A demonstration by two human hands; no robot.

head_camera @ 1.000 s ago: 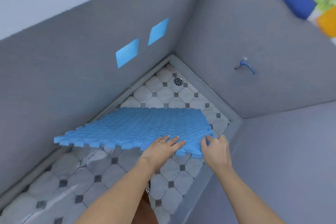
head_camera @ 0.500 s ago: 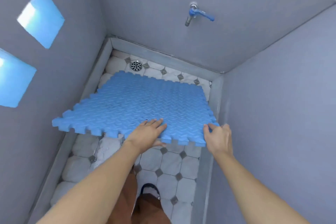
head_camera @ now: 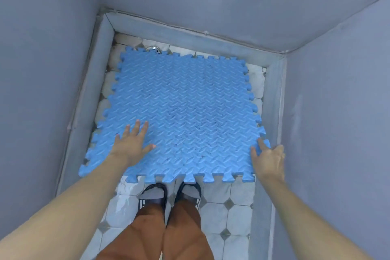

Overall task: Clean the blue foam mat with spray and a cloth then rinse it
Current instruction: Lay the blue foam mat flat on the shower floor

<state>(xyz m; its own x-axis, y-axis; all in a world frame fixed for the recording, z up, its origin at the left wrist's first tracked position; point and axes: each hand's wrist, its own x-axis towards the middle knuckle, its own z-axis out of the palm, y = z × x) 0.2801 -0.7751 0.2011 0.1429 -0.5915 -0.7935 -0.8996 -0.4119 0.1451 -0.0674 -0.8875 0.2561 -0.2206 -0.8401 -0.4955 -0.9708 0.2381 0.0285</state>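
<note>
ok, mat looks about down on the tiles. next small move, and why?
Probably take both hands off and go for the spray. The mat seems to lie flat on the tiled floor; the left hand rests open on top and the right hand only touches its near right edge. No spray or cloth is in view.

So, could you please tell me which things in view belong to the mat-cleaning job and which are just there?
Part of the job:
- blue foam mat, lying on the tiled floor
- left hand, flat on the mat
- right hand, at the mat's right edge
- floor drain, half hidden behind the mat

Just there:
- grey walls
- sandals

No spray or cloth in view.
</note>
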